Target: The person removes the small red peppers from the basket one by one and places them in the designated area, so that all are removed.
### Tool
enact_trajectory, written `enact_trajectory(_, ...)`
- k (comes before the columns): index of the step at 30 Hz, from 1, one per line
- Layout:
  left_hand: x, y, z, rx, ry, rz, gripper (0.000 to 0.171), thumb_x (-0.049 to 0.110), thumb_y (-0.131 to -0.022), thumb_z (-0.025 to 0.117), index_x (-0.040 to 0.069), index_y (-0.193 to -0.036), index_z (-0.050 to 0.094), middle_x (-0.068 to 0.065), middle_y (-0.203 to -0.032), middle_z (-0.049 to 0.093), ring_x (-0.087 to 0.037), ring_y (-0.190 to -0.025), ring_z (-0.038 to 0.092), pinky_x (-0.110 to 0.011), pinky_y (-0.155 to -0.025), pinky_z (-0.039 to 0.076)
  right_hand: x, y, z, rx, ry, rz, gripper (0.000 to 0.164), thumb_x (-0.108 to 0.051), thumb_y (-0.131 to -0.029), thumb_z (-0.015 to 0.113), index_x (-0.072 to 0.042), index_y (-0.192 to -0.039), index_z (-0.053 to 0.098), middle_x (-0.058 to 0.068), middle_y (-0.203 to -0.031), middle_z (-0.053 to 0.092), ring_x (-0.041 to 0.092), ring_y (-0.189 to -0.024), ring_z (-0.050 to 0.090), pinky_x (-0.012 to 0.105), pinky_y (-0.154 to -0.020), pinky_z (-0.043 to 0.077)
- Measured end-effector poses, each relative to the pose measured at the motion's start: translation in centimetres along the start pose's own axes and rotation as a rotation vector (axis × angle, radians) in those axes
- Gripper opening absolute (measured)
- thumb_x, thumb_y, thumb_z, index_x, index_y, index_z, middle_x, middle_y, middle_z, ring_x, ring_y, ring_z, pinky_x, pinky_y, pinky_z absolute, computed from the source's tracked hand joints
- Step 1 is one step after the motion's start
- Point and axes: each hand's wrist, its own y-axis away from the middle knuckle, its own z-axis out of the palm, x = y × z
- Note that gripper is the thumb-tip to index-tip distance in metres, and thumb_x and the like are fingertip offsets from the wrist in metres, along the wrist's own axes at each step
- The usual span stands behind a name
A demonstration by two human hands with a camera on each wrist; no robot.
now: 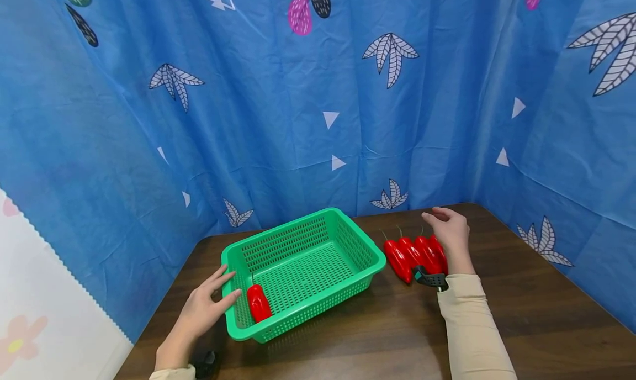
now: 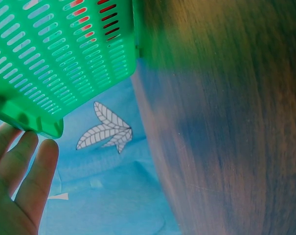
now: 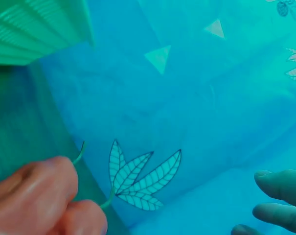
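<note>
A green plastic basket (image 1: 323, 302) stands on the table with one red pepper (image 1: 258, 302) inside, at its left end. My left hand (image 1: 201, 308) is at the basket's left rim, its fingertips touching the rim with the fingers spread; the left wrist view shows these fingers (image 2: 37, 171) against the edge. To the right of the basket, several glossy red peppers (image 1: 397, 260) lie side by side, stems toward the curtain. Over the rightmost ones hovers my right hand (image 1: 451, 233), partly covering them. Its fingers (image 3: 284, 188) are loosely bent and hold nothing.
A dark wooden table (image 1: 367, 336) carries everything. Behind it and along the right side hangs a blue patterned curtain (image 1: 278, 120). A pale cloth (image 1: 44, 291) hangs at the left. Black wrist devices (image 1: 429, 278) are strapped to both wrists.
</note>
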Motion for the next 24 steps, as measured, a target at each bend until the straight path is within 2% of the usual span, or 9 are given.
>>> enact_trajectory(7,-0.1,0.0,0.2,0.008,0.001,0.009,0.062,0.042,-0.095,0.067,0.009,-0.146,0.054,-0.017,-0.161,0.035,-0.048,-0.145,0.034,-0.068,-0.105,0.041,-1.4,0.7,0.1,-0.069,-0.039,-0.021,0.055,-0.032,-0.098,0.065,-0.003,-0.143,0.054,0.025,-0.14,0.057,0.041,-0.126,0.054,0.053,-0.104,0.048)
enact_trajectory(17,0.3,0.1,0.0,-0.006,0.007,-0.01,0.062,0.043,-0.096,0.066,0.01,-0.146,0.053,-0.016,-0.162,0.033,-0.047,-0.146,0.032,-0.066,-0.105,0.041,-2.9,1.6,1.0,-0.181,-0.083,-0.107,0.06,-0.037,-0.097,0.065,-0.005,-0.146,0.051,0.025,-0.143,0.054,0.042,-0.129,0.053,0.055,-0.107,0.047)
enact_trajectory(24,0.3,0.1,-0.1,-0.003,0.008,0.002,0.061,0.042,-0.096,0.066,0.01,-0.146,0.053,-0.017,-0.162,0.034,-0.047,-0.145,0.033,-0.065,-0.104,0.043,-4.1,2.3,2.1,-0.251,-0.125,-0.166,0.058,-0.033,-0.097,0.065,-0.004,-0.146,0.051,0.027,-0.14,0.056,0.042,-0.127,0.053,0.056,-0.108,0.045)
